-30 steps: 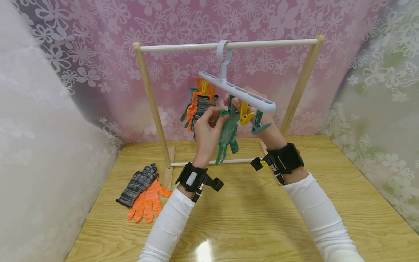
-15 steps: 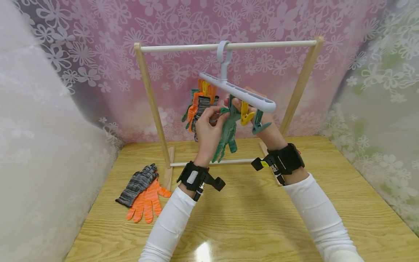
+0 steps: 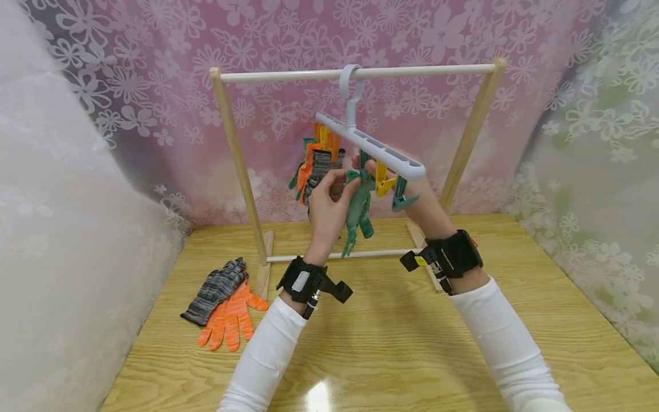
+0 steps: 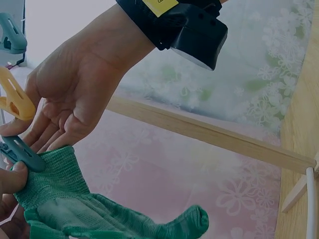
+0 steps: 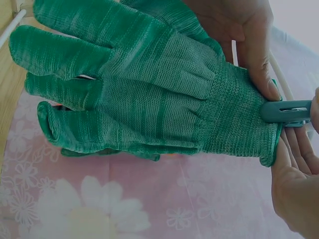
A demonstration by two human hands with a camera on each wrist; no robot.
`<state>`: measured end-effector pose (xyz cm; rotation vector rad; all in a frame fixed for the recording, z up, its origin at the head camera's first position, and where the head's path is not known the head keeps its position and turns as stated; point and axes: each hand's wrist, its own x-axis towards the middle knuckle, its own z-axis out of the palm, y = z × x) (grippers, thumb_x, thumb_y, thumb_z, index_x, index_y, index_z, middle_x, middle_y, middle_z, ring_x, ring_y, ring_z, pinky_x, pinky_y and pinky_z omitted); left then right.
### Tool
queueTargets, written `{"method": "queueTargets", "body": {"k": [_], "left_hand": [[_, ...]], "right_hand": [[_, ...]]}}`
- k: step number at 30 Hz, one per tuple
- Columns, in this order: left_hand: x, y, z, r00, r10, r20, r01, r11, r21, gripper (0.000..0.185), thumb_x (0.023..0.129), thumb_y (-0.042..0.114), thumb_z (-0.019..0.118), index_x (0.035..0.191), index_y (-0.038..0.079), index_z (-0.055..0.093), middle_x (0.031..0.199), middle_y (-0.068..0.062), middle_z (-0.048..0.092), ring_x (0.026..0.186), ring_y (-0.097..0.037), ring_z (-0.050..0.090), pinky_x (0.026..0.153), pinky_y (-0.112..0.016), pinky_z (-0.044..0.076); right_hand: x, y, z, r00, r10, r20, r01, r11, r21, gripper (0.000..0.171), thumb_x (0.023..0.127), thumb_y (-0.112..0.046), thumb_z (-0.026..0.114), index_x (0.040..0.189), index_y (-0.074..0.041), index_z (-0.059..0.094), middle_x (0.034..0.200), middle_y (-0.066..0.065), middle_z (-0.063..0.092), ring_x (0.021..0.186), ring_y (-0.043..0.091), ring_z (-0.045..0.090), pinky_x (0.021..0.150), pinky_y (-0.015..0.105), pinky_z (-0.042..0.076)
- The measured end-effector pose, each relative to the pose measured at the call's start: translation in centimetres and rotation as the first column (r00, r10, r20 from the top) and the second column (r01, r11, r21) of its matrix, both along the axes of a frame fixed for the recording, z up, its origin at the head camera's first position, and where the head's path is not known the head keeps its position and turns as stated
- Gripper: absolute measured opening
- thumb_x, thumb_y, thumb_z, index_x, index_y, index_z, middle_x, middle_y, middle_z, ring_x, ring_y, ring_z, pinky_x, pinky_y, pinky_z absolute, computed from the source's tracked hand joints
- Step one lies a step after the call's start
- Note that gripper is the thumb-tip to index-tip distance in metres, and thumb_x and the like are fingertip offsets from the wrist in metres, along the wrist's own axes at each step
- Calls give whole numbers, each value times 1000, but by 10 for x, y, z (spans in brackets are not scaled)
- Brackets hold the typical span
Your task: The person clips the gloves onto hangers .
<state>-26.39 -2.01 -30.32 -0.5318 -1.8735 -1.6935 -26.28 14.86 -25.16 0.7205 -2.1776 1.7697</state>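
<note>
Green knit fills our view — the green glove (image 5: 144, 94) hangs cuff-up under the pale clip hanger (image 3: 372, 146), its fingers pointing down toward the lower rail of the wooden rack (image 3: 231, 166); a teal clip (image 5: 285, 111) sits on the cuff's edge. Our left hand (image 3: 325, 209) has thumb and fingers curled round the cuff, pinching the fabric just beside that clip; our right hand (image 3: 418, 201) reaches in from the other side, its fingers (image 4: 37, 137) at the clip and the cuff, but how tightly they close on it we cannot tell from these views. A yellow clip (image 3: 383, 182) and another teal clip (image 3: 403, 197) dangle from the hanger just beside the right hand, both bare.

Behind the left hand an orange glove (image 3: 309, 163) and a grey glove (image 3: 321, 169) already hang from the hanger's far end; the hanger's hook (image 3: 350, 83) loops over the rack's white top bar. On the wooden table (image 3: 391, 337), well apart to the left near the rack's foot, lie a grey glove on the table (image 3: 216, 289) and an orange glove on the table (image 3: 229, 320) — the grey one overlapping the orange.
</note>
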Motion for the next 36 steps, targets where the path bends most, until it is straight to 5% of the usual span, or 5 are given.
{"method": "queueTargets", "body": {"k": [8,16,24,32,36], "left_hand": [[-2,-3,-5,1000,-18,-2,18,1000,-11,23,97,18,71,114,2,71,110,-15,71,95,-27,70,81,-35,59],[-1,-5,-12,998,-60,4,60,998,-11,25,97,17,72,117,2,70,109,-15,71,93,-27,70,79,-33,60],[-3,-11,-24,998,-54,11,54,998,-15,25,97,15,72,118,3,69,108,-15,70,93,-28,70,76,-29,58],[-1,-14,-35,997,-49,54,50,998,-28,25,99,18,70,117,2,70,106,-15,70,88,-27,67,71,-25,52],[-1,-14,-43,995,-70,76,73,997,-37,24,100,18,68,116,-1,70,102,-17,70,85,-26,67,72,-29,56]], "right_hand": [[-6,3,-8,993,107,-53,-114,981,-159,17,101,-28,64,113,-17,72,99,-4,71,92,14,60,86,27,47],[5,12,-12,983,-132,125,150,977,-150,41,103,-8,54,141,7,49,125,4,57,113,13,51,103,34,40],[19,23,-21,985,73,-159,-122,938,-324,32,100,-4,63,131,-10,67,127,3,66,119,20,59,98,24,46],[26,22,-21,986,65,-152,-101,966,-239,44,96,-5,70,138,-2,60,124,-4,67,122,15,60,108,26,46],[25,18,-18,986,67,-152,-103,964,-244,48,90,-27,78,133,-10,65,120,-2,67,114,16,63,100,25,50]]}}
